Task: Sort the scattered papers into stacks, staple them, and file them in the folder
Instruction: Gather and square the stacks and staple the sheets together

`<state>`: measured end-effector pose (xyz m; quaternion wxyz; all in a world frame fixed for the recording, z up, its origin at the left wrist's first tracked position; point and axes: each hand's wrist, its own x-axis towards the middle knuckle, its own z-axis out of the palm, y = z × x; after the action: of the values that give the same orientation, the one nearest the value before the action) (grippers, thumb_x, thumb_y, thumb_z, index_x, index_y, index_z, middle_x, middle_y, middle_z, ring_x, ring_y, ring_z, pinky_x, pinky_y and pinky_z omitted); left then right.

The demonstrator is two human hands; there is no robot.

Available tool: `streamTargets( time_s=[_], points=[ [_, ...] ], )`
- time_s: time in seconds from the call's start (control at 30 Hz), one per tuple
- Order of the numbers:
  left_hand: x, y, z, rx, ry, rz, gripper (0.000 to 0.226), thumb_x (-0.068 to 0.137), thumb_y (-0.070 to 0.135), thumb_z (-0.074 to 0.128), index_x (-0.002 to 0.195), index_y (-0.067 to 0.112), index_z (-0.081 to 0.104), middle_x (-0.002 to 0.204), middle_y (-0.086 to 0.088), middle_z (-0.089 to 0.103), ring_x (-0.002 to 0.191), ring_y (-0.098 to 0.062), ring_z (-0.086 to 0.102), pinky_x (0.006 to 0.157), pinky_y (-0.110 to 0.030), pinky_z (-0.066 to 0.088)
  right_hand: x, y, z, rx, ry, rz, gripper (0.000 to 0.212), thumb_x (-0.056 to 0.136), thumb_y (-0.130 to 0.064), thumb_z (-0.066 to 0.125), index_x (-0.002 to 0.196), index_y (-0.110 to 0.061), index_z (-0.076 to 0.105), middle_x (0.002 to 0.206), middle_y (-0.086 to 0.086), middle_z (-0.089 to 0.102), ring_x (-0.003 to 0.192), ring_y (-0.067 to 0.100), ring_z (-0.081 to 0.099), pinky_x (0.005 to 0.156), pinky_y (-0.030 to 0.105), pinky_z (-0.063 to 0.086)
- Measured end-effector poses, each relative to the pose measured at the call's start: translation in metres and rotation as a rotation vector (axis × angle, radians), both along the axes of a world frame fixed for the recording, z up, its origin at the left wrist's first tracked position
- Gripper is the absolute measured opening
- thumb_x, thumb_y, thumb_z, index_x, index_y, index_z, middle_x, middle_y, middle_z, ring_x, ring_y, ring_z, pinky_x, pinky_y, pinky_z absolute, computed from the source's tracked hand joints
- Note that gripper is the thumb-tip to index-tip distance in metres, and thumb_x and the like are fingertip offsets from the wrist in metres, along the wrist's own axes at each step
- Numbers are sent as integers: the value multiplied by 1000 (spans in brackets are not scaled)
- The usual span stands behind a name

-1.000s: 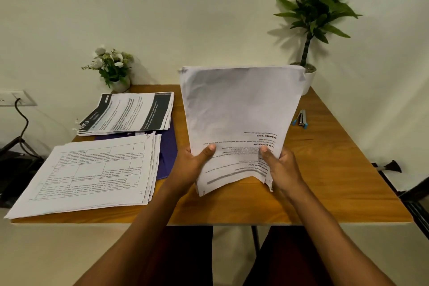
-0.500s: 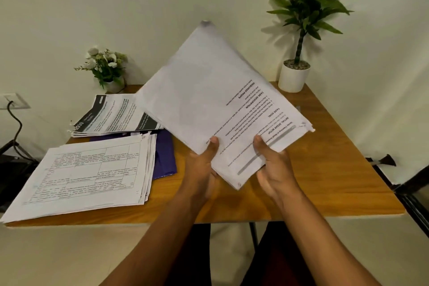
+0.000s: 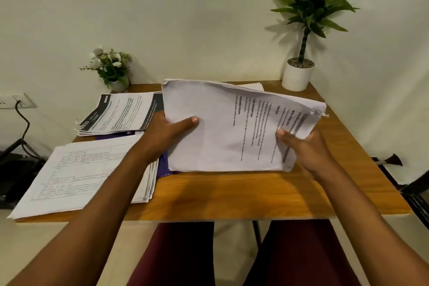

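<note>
Both hands hold a thick stack of white printed papers sideways over the middle of the wooden table. My left hand grips its left edge, thumb on top. My right hand grips its right end, where the torn corner sticks up. A stack of table-form sheets lies at the near left. A black-banded stack lies behind it. Both rest on a purple folder, mostly covered. The stapler is hidden.
A small white flower pot stands at the table's back left and a tall green plant in a white pot at the back right. A wall socket with a black cable is at far left. Dark furniture sits right of the table.
The held stack was upright, then turned clockwise and lowered; it now lies sideways, nearly flat above the table. My hands slid apart to its left edge and right end.
</note>
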<state>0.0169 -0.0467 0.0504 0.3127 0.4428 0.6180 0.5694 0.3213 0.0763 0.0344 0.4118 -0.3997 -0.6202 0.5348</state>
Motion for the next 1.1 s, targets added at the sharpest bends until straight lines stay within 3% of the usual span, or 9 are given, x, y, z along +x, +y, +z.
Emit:
streamTargets(
  time_s=[0.1,0.2,0.33,0.53,0.77,0.87,0.97,1.03,1.1],
  points=[
    [7,4,-5,54,-32,67,31,84,45,80,104,24,69,98,9,78,94,-12,74,84,-34,60,-1,1,4,42,-6,-16,21,94,-16,69,101,-36,66,99,-22,69,88,-7,67,82,26,54],
    [18,2,-17,71,-32,141,10,93,31,72,98,29,63,85,21,75,83,0,72,69,-19,57,0,0,-3,55,-6,-12,22,95,-16,68,105,-36,65,99,-23,68,86,-9,67,72,18,53],
    [32,-7,-47,-6,-58,180,11,92,36,69,100,33,61,97,12,70,90,-10,70,68,-21,55,-1,-7,-29,2,-58,-23,21,96,-16,67,100,-36,65,97,-20,68,87,-3,68,72,19,55],
    [34,-10,-55,18,-71,218,23,93,36,68,113,25,60,101,10,69,90,-10,69,68,-21,56,0,-5,-39,-12,-33,-57,19,96,-17,67,101,-35,67,95,-21,70,86,-4,69,69,16,54],
    [36,-12,-55,36,-64,215,13,92,35,68,102,34,58,96,13,69,79,1,70,63,-18,57,-1,-7,-37,-37,-8,-64,17,97,-17,65,99,-34,66,80,-27,72,78,-9,69,61,12,54],
    [36,-12,-65,-1,-47,200,21,92,35,69,108,30,57,99,13,66,84,-5,68,70,-20,56,0,-9,-47,-79,-35,-31,15,97,-20,64,100,-35,67,86,-25,74,85,-4,71,71,22,56],
    [38,-11,-71,-21,-24,190,26,94,31,69,117,25,58,100,16,65,88,-2,64,68,-12,50,1,-10,-53,-122,-35,-28,15,96,-20,66,104,-34,67,93,-21,75,93,4,72,77,25,57],
    [42,-10,-67,12,-71,216,17,95,28,69,110,29,62,96,18,68,89,-1,67,65,-9,51,3,-11,-52,-137,-8,-68,18,92,-23,71,108,-30,69,100,-13,77,93,7,73,82,30,59],
    [48,-10,-65,64,-183,256,11,95,23,70,98,33,69,93,16,75,93,-3,71,73,-15,56,0,-13,-51,-191,87,-118,45,84,-29,78,125,-13,64,112,4,75,95,12,74,91,38,59]
  ],
)
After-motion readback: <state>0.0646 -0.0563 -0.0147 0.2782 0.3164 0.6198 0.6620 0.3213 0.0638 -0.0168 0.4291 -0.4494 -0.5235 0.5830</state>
